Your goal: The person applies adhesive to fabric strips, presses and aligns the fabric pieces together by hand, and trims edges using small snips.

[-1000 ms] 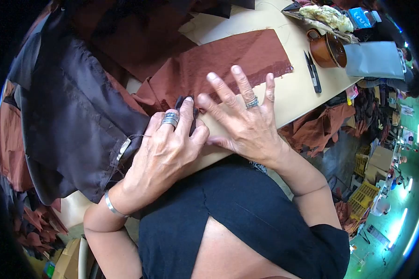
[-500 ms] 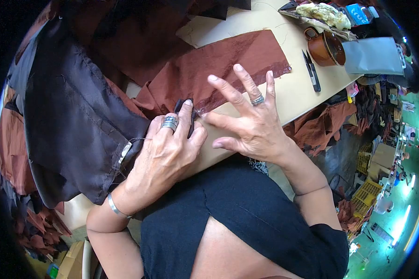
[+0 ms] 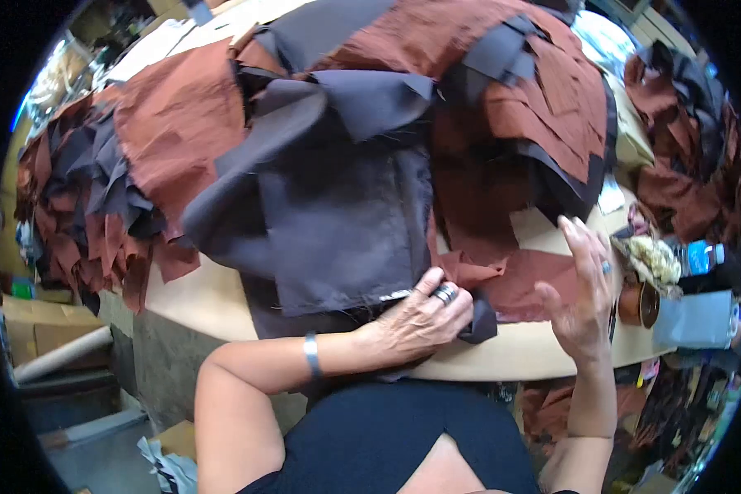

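Observation:
My left hand (image 3: 424,325), with a ring and a bracelet, is closed over the edge of a dark fabric piece (image 3: 342,222) near the table's front edge. A bunched dark end (image 3: 479,323) of cloth sticks out past its fingers. The fabric has a frayed seam and a small white tag beside the hand. Raised and tilted up, my right hand (image 3: 584,300) has its thumb apart from its fingers and holds nothing. Just left of it, partly behind it, a reddish-brown fabric strip (image 3: 535,284) lies flat on the table.
Reddish-brown and dark cloth pieces (image 3: 543,107) are heaped across the table (image 3: 198,300). More cloth (image 3: 90,181) hangs at the left. A brown mug (image 3: 639,305), a grey-blue flat item (image 3: 696,319) and a bottle with a blue label (image 3: 701,258) stand at the right.
The view has swung left, showing more of the table and heaps. My right hand has moved away from my left hand and lifted upright. My left hand still holds the dark fabric.

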Available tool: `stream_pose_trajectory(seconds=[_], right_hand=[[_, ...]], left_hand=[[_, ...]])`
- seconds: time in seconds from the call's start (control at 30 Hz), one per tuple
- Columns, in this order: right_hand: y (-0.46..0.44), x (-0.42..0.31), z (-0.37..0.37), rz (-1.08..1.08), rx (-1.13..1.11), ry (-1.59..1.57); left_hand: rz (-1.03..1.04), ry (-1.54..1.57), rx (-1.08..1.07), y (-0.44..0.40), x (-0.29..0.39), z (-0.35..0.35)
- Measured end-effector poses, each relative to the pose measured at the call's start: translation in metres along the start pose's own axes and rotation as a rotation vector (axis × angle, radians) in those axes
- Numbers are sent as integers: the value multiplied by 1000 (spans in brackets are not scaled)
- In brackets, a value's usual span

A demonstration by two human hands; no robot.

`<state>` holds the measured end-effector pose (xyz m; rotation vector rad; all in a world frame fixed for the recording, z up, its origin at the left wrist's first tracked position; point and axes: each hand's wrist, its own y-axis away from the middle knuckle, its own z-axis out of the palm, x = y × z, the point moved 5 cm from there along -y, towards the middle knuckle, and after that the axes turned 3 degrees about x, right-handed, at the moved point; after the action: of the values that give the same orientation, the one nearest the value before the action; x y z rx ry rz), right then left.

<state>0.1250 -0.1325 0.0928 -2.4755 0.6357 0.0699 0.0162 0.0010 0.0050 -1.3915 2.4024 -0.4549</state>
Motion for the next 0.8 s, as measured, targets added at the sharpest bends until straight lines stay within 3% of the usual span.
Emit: stream_pose_trajectory(seconds=[0.13,0.27,0.33,0.47,0.53,0.57,0.8], right_hand=[[-94,-42,29,-304,39,-145],[-182,-89,73,-455,51,64],[-218,-90,107,-415,63,221],[-250,-86,152,-437,-71,417],[-263,-86,148,-424,-161,346],[-265,-83,142,-484,-40,312],[-299,-13,88,-178,-343,459]], left_hand=[[-60,130,78,1,6,15],[-67,138,52,3,8,21],[-33,54,220,8,11,37],[-45,214,170,7,5,20],[-44,271,114,8,3,21],[-42,273,95,7,2,21],[-47,394,34,5,-4,15]])
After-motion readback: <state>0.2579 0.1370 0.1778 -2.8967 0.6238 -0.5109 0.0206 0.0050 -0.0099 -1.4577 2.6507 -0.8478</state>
